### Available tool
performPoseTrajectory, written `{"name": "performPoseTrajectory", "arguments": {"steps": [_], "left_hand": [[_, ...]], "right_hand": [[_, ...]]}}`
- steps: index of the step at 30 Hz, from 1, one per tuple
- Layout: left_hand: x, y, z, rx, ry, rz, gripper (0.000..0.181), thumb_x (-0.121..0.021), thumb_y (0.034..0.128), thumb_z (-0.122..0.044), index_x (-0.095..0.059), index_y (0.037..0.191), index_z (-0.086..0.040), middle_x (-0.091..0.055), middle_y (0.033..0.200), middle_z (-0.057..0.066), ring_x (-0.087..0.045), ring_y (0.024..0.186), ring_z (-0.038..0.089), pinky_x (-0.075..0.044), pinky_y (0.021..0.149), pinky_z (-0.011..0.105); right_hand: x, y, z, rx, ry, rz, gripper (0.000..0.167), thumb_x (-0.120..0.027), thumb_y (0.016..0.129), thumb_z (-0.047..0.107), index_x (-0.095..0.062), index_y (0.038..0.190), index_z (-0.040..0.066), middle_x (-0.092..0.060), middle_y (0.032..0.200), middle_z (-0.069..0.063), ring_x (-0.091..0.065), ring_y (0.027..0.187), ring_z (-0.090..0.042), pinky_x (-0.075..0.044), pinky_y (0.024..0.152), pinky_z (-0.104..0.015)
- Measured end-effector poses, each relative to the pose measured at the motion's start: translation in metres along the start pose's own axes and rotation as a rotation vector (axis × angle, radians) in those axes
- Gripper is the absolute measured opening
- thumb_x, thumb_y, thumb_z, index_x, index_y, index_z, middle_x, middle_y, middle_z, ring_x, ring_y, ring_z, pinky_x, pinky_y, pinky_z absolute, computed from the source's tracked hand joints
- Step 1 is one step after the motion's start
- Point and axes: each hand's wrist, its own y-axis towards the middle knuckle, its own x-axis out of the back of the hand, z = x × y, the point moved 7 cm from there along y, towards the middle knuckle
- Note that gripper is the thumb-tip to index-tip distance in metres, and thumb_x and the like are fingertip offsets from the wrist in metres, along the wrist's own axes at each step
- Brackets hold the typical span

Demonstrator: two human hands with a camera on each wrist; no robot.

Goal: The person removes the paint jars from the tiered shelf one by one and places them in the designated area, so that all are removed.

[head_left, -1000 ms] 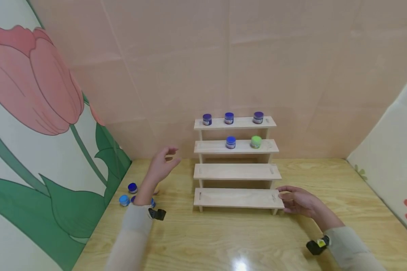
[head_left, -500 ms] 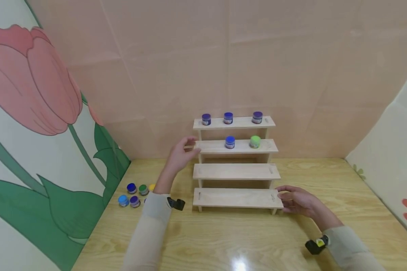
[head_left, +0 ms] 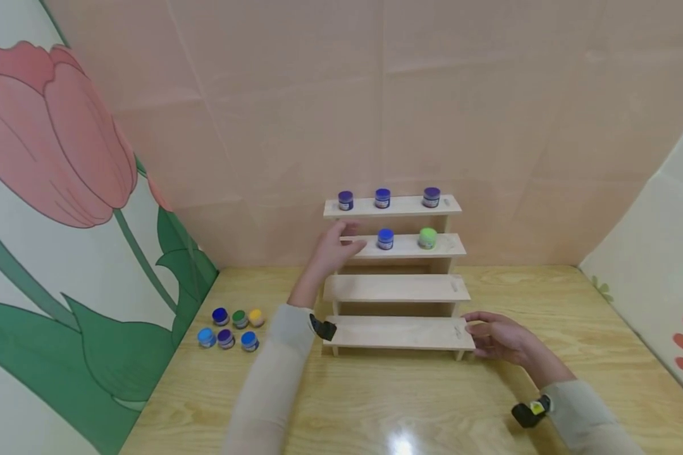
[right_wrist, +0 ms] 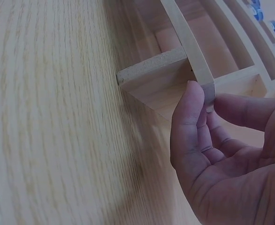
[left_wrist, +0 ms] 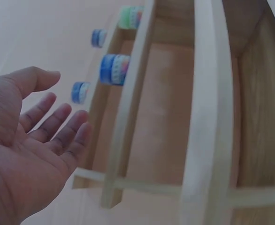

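A four-step wooden display rack point(head_left: 398, 287) stands against the back wall. Its top step carries a purple jar point(head_left: 345, 201), a blue jar point(head_left: 382, 198) and another purple jar point(head_left: 431, 197). One step lower sit a blue jar point(head_left: 385, 239) and a light green jar point(head_left: 427, 238). My left hand point(head_left: 331, 249) is at that step's left end, fingers loosely bent; nothing shows in it in the left wrist view, where its palm point(left_wrist: 29, 168) is visible. With thumb and fingers my right hand point(right_wrist: 226, 154) pinches the right end of the bottom step.
Left of the rack, a small group of jars lies on the wooden table point(head_left: 353, 404): dark blue point(head_left: 220, 316), green point(head_left: 240, 319), yellow point(head_left: 256, 318), light blue point(head_left: 207, 337), purple point(head_left: 225, 339) and blue point(head_left: 249, 341). Side panels with printed flowers flank the table.
My left hand has moved right, from beside the rack to the second step's left end, uncovering the jars on the table. My right hand keeps its hold on the bottom step.
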Motion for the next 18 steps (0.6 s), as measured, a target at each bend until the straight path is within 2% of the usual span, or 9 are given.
{"name": "performPoseTrajectory", "arguments": {"steps": [5, 10, 18], "left_hand": [[-0.016, 0.009, 0.004, -0.006, -0.038, 0.003, 0.046, -0.069, 0.0965, -0.013, -0.054, 0.139, -0.002, -0.056, 0.140, 0.022, -0.053, 0.131, 0.039, -0.049, 0.107, 0.041], [-0.029, 0.016, 0.006, -0.012, -0.052, -0.017, 0.047, -0.071, 0.0948, -0.011, -0.055, 0.138, 0.000, -0.057, 0.141, 0.021, -0.058, 0.127, 0.035, -0.052, 0.104, 0.037], [-0.042, 0.022, 0.007, 0.030, -0.007, -0.019, 0.045, -0.072, 0.0945, -0.013, -0.058, 0.137, -0.007, -0.062, 0.136, 0.012, -0.062, 0.122, 0.030, -0.055, 0.098, 0.037]], "right_hand": [[0.000, -0.001, 0.000, 0.001, -0.004, -0.001, 0.019, -0.058, 0.102, 0.012, -0.059, 0.120, 0.016, -0.072, 0.096, 0.000, -0.069, 0.085, -0.014, -0.061, 0.073, -0.030], [0.000, -0.001, 0.000, 0.003, 0.001, 0.005, 0.019, -0.059, 0.102, 0.012, -0.059, 0.121, 0.016, -0.072, 0.096, 0.000, -0.069, 0.085, -0.014, -0.061, 0.072, -0.030], [0.001, 0.001, -0.001, -0.004, -0.007, -0.004, 0.023, -0.058, 0.103, 0.013, -0.056, 0.125, 0.013, -0.072, 0.097, -0.001, -0.069, 0.086, -0.014, -0.060, 0.072, -0.030]]}}
